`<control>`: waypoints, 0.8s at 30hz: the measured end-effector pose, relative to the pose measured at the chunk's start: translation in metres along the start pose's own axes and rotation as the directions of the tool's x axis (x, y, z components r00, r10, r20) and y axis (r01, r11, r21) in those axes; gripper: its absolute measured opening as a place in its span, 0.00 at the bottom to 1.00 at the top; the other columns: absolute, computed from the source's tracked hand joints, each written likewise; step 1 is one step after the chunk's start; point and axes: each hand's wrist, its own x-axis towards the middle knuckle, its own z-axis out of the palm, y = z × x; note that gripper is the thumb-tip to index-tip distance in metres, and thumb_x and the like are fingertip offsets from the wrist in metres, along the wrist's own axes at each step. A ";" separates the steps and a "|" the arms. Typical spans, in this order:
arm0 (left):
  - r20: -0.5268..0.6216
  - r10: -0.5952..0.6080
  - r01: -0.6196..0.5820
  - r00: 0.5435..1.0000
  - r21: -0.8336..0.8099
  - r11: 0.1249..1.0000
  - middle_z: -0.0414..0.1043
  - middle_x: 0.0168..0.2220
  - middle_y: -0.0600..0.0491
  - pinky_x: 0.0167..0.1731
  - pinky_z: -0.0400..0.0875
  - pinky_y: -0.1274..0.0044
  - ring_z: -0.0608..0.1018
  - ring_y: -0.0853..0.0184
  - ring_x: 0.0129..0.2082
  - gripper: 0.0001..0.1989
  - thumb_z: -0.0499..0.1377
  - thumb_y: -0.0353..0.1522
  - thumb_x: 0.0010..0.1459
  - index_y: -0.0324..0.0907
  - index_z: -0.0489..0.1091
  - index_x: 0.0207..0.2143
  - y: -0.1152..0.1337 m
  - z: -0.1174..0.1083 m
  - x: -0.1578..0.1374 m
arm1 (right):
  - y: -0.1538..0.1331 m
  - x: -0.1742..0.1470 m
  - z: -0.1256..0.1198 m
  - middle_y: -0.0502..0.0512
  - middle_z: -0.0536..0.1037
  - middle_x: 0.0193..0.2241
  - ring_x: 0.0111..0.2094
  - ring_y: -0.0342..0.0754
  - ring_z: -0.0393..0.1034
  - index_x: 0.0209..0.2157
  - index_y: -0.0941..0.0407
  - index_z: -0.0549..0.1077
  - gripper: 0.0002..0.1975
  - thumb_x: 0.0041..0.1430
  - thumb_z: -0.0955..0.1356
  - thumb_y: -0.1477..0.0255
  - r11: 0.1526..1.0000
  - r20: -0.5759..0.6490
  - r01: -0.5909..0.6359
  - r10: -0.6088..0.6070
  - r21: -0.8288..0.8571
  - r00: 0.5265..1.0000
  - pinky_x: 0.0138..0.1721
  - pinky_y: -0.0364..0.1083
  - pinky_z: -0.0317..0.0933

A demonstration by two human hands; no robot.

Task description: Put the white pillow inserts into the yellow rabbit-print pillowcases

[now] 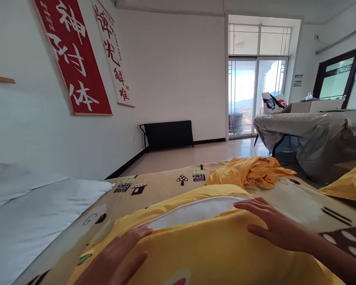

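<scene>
A yellow pillowcase [201,245] lies on the bed in front of me with a white pillow [192,213] inside it. The white shows through the long opening along the far side. My left hand [115,253] rests on the case near the left end of that opening, fingers stretched out and thumb apart. At the right end, my right hand [264,219] lies with fingers extended over the edge of the opening, thumb spread. Neither hand is closed around the cloth.
Crumpled yellow cloth [249,172] lies on the patterned bedsheet [166,180] beyond the pillow. White pillows [47,213] are at the left. Another yellow cloth [350,182] is at the right edge. A plastic-covered table [317,126] and a folded black table [169,134] stand farther off.
</scene>
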 end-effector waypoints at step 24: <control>0.063 -0.284 0.268 0.957 -0.572 0.775 0.63 0.24 0.58 0.22 0.58 0.81 0.64 0.71 0.23 0.16 0.50 0.45 0.58 0.43 0.62 0.27 0.054 -0.018 0.090 | 0.020 0.038 -0.018 0.46 0.57 0.21 0.24 0.40 0.51 0.23 0.56 0.58 0.20 0.61 0.58 0.56 0.898 -0.203 0.009 0.090 0.440 0.975 0.26 0.41 0.48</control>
